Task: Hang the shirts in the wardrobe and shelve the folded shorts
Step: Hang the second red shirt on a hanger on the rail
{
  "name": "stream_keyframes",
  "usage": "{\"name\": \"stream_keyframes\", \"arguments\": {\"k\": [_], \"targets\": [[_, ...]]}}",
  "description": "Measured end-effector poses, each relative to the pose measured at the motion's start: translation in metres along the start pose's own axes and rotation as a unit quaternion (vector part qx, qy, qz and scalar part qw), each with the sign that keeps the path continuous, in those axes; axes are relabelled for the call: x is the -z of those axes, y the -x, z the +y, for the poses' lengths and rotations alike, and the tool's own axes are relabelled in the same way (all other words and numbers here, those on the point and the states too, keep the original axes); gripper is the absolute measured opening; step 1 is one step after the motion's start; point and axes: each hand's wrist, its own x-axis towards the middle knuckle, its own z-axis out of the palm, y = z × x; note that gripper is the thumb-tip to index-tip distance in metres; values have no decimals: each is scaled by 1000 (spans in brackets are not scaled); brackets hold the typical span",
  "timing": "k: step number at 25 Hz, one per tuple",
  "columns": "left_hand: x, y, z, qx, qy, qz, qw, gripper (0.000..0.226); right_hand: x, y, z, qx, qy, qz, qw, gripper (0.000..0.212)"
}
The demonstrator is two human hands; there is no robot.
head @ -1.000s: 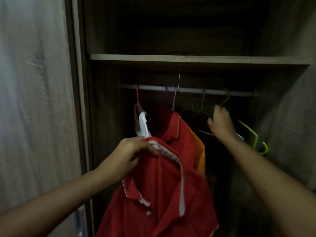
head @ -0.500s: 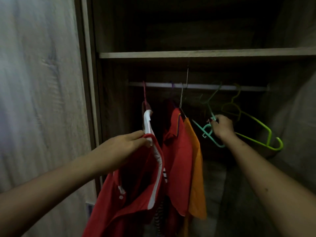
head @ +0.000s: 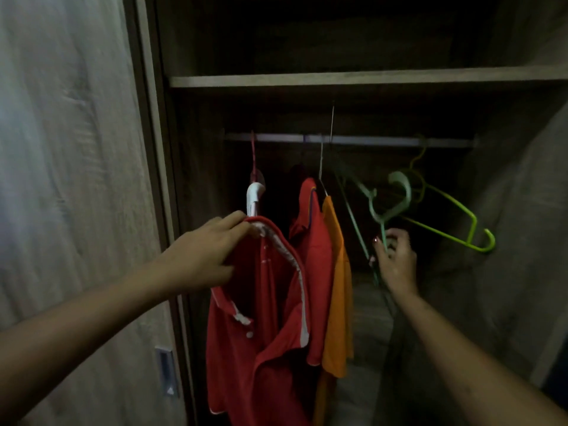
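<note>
Left hand point(head: 206, 256) pinches collar of red shirt point(head: 264, 318), fingers over white-edged fold. Shirt droops below grip, not on rail point(head: 368, 139). Right hand point(head: 396, 262) curls round neck of teal hanger point(head: 399, 195), hook above fingers, below rail. Between grips: second red shirt point(head: 313, 247) and orange shirt point(head: 336, 281), both hung. Right of right grip: lime hanger point(head: 451, 222), tilted, seemingly hooked on rail, though light is dim. Shelf point(head: 338, 79) above both grips. Door point(head: 76, 179) left of left grip.
</note>
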Motion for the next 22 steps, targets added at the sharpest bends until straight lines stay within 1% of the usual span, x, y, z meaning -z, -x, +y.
{"name": "stream_keyframes", "arguments": {"k": [1,3,5,8,9,12,13,14,16,18,20,21,22], "targets": [[-1,-5,3,3,35,-8,999,69,1,10,8,-11,2,7,1000,20],[-3,-15,11,-5,92,-12,996,68,5,22,13,-20,9,-16,1000,17],[-5,-23,19,-14,136,-19,990,68,15,30,5,12,2,-45,999,16],[-8,-30,25,-24,175,-22,984,67,38,41,-7,41,-17,-56,997,20],[-8,-30,26,-26,179,-24,983,65,46,45,-10,40,-22,-48,998,20],[-5,-28,29,-34,203,-29,978,61,67,60,-29,41,-21,11,999,19],[-4,-28,29,-39,220,-28,974,63,71,66,-42,44,-53,27,997,16],[-2,-27,31,-44,235,-25,971,64,74,71,-59,42,-114,40,992,13],[0,-24,30,-50,249,-24,967,64,72,78,-93,29,-276,43,960,8],[2,-23,29,-48,251,-34,966,65,64,77,-124,2,-415,6,910,7],[5,-22,27,-41,249,-39,967,64,44,77,-146,-38,-502,-48,863,9],[6,-21,26,-43,250,-38,967,63,30,77,-150,-57,-524,-75,846,12],[9,-19,25,-45,256,-34,965,63,15,79,-152,-65,-531,-111,837,15]]}}
